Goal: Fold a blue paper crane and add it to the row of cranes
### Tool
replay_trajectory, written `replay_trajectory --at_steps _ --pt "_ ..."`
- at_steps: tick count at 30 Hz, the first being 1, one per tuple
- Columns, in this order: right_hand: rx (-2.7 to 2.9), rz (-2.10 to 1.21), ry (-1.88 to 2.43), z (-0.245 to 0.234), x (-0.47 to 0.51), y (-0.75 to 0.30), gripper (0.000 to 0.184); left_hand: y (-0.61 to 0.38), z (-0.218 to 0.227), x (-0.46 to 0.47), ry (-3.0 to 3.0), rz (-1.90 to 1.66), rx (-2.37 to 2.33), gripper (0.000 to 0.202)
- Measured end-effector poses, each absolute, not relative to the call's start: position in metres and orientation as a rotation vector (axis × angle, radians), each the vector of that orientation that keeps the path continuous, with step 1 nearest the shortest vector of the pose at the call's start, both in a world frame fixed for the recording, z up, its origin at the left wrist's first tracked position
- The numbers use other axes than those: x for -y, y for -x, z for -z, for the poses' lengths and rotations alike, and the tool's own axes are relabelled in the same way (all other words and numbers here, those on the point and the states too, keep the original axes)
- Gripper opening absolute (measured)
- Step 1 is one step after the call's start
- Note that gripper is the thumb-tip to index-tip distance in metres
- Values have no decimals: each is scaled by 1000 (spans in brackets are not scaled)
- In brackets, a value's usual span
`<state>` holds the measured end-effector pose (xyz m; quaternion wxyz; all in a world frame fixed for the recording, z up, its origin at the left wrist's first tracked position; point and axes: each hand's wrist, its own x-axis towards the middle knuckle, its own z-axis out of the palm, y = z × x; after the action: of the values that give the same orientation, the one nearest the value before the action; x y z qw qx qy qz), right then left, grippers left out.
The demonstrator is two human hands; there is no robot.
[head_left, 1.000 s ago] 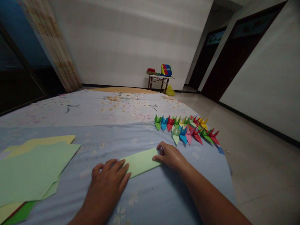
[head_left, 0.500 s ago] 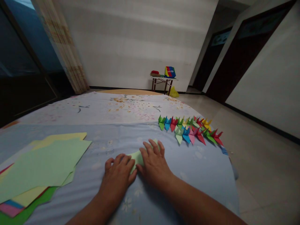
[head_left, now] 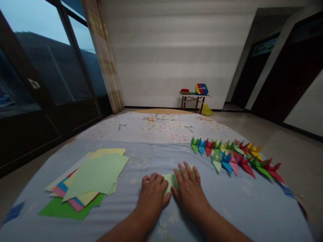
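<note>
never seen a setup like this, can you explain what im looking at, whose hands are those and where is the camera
There is no robot arm here: these are a person's own bare hands. Every picture comes from one camera worn on that person's head, looking forward and down, so you see roughly what they see.

The left hand and right hand both lie over a pale green paper, mostly covered by them. The right is spread flat; whether the left grips it is hard to tell.

On the blue tablecloth, to the left, is a pile of coloured sheets; to the right stand rows of bright folded paper birds.
</note>
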<state>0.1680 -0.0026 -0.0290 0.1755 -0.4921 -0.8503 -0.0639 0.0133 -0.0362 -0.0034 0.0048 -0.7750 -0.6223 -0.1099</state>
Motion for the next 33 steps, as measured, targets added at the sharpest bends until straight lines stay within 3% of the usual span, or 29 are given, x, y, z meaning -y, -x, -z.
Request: replay_trajectory --at_steps 18,23,27,33 --pt "2352 244 1938 30 -19 -255 58 -10 0 34 2505 303 1937 19" --pt "2164 429 1749 27 -25 -246 49 -11 0 38 2515 309 1924 20" --pt "2275 381 1454 31 -20 -215 47 -14 0 41 2491 290 1938 23" --pt "2405 275 1519 52 -10 -201 49 -13 3 44 2497 289 1938 29"
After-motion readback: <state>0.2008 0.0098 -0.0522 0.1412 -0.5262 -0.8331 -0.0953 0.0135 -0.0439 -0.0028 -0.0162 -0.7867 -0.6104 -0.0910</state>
